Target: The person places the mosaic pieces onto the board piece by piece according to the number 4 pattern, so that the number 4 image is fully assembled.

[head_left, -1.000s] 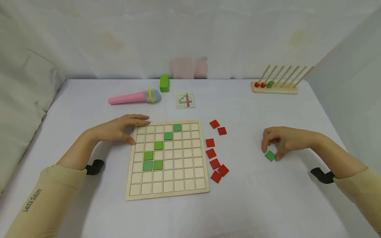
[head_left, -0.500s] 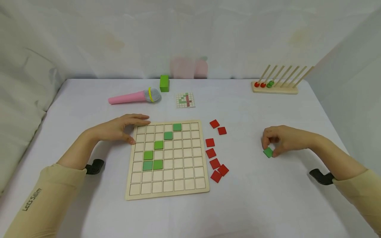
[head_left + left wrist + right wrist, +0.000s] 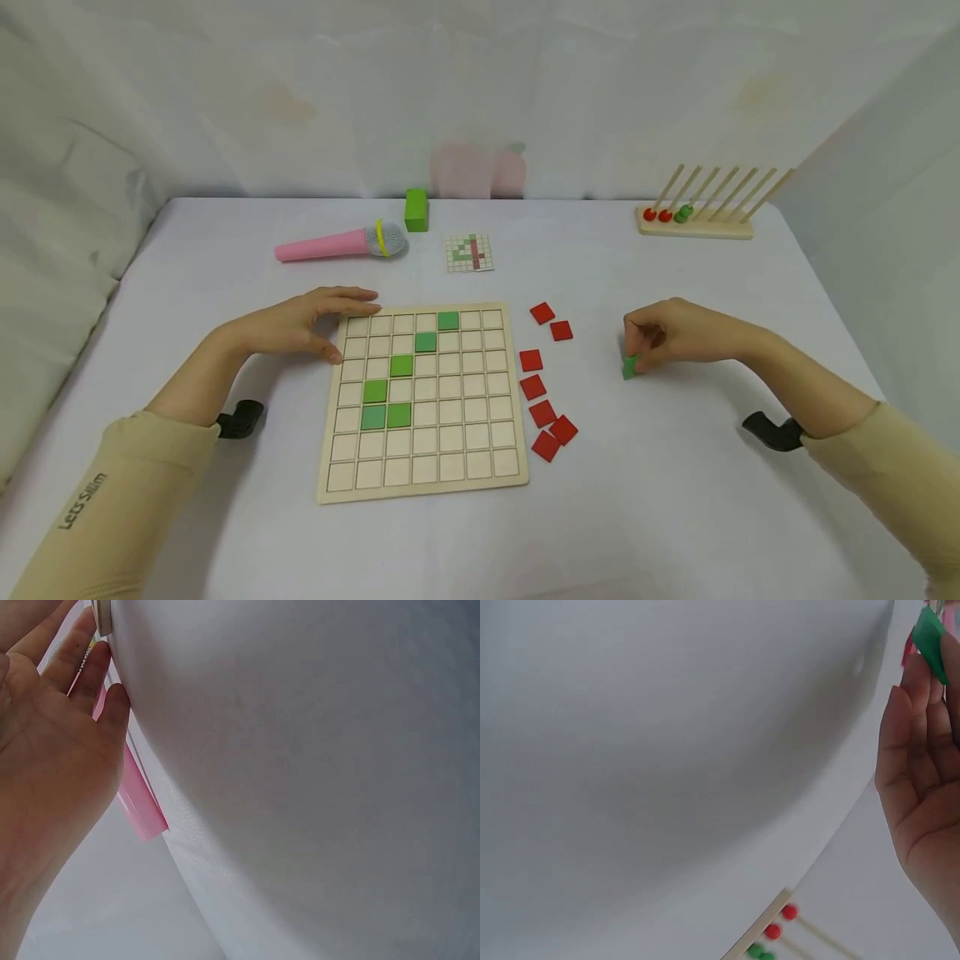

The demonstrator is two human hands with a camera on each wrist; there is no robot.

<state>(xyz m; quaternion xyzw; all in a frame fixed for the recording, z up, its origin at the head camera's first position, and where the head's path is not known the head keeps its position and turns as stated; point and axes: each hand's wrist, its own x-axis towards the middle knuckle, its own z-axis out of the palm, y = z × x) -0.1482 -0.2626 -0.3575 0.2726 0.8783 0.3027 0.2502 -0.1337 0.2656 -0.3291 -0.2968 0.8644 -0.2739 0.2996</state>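
Observation:
A wooden grid board (image 3: pixel 423 492) lies on the white table, with several green tiles (image 3: pixel 401 366) set in its squares. My left hand (image 3: pixel 288 325) rests at the board's upper left corner, thumb and fingertips touching its edge, the fingers fairly straight. To the right of the board, my right hand (image 3: pixel 690 332) pinches a green tile (image 3: pixel 629 367) between thumb and fingers, tilted on edge. The right wrist view also shows this green tile (image 3: pixel 930 643) at the fingertips. Several red tiles (image 3: pixel 533 387) lie loose between the board and my right hand, some overlapping.
Behind the board lie a pink toy microphone (image 3: pixel 322 247), a green block (image 3: pixel 416 210) and a small card printed with a coloured grid (image 3: pixel 468 252). A wooden peg rack (image 3: pixel 693 223) with red and green beads stands at the back right. White cloth hangs behind the table.
My right hand has gathered the green tile from the table into a pinch and moved left with it toward the red tiles. My left hand has stayed at the board's corner.

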